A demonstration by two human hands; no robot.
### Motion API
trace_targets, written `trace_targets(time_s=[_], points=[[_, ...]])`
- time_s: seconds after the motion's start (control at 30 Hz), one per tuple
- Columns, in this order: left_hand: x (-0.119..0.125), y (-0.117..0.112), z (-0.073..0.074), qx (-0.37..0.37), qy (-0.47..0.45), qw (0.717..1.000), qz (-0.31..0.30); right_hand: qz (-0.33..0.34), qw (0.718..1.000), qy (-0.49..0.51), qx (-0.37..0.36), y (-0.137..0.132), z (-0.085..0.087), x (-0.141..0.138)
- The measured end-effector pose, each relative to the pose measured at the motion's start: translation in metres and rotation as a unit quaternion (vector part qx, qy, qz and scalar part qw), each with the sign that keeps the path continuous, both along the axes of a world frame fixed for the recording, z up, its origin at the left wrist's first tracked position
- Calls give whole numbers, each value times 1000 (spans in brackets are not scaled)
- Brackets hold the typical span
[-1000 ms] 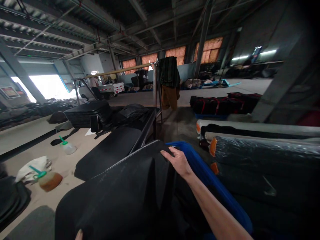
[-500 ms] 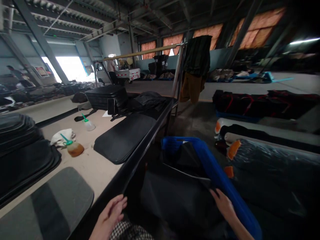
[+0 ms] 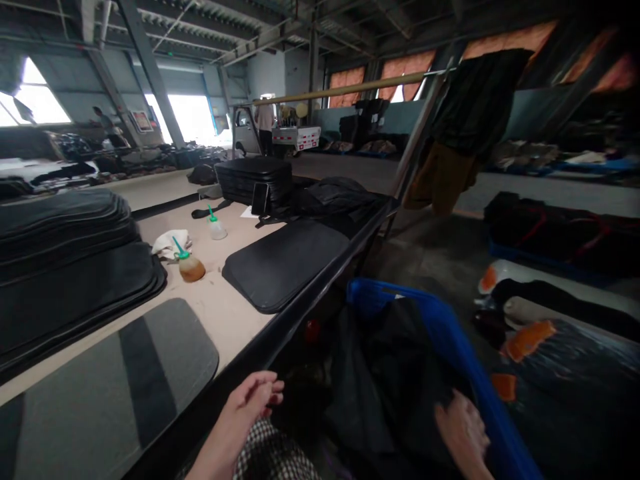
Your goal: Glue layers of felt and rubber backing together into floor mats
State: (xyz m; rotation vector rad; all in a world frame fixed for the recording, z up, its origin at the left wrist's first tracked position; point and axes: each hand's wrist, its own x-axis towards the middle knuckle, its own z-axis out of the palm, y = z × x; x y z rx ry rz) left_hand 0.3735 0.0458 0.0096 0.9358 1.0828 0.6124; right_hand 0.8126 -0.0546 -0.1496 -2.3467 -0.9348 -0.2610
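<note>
My left hand (image 3: 257,395) hovers by the front edge of the table (image 3: 260,328), its fingers loosely bent and nothing in them. My right hand (image 3: 464,427) is low at the right, against black sheet material (image 3: 400,360) in a blue plastic crate (image 3: 443,313). Its fingers are blurred and partly turned away, so a grip on the material cannot be made out. The material lies slumped and creased. On the table, nearest my left hand, rests a flat grey panel (image 3: 187,340) with rounded corners and a dark band across it.
Stacks of black panels (image 3: 65,260) and a black panel (image 3: 290,263) lie on the table. Two squeeze bottles (image 3: 192,268) with green nozzles stand beside a white cloth (image 3: 167,243). Wrapped rolls (image 3: 570,373) lie right of the crate. A person (image 3: 264,123) stands far back.
The view has swung left. The black material, spread flatter with a pale edge showing before, has sunk into folds in the crate. My right hand has turned over beside it.
</note>
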Motion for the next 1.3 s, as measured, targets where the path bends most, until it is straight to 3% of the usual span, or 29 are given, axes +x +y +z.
trace_targets(time_s=[0.03, 0.1, 0.2, 0.3, 0.37, 0.47, 0.6, 0.73, 0.9, 1.07, 1.3], points=[[-2, 0, 0, 1, -4, 1000, 3, 34, 999, -10, 18, 21, 8, -8], [-6, 1, -2, 0, -6, 1000, 11, 155, 984, -36, 78, 71, 40, -38], [-13, 4, -4, 2, -6, 1000, 23, 374, 914, -66, 142, 149, 114, -115], [-21, 5, -4, 3, -20, 1000, 21, 507, 854, -97, 67, 208, 175, -196], [-26, 5, -3, 1, -41, 999, 25, 522, 846, -104, -2, 235, 192, -234], [-32, 3, 0, 1, -66, 997, 43, 523, 845, -94, -59, 258, 191, -262], [-36, -1, 2, -5, -85, 995, 59, 519, 850, -75, -55, 263, 179, -267], [-39, -4, 4, 3, -95, 994, 53, 510, 858, -34, -39, 258, 177, -265], [-42, -5, 9, 5, -106, 993, 61, 496, 866, 61, -23, 267, 194, -252], [-43, -6, 10, 6, -130, 989, 68, 501, 849, 168, -19, 282, 208, -235], [-44, -2, 13, 2, -119, 990, 78, 470, 834, 286, 33, 291, 202, -225]])
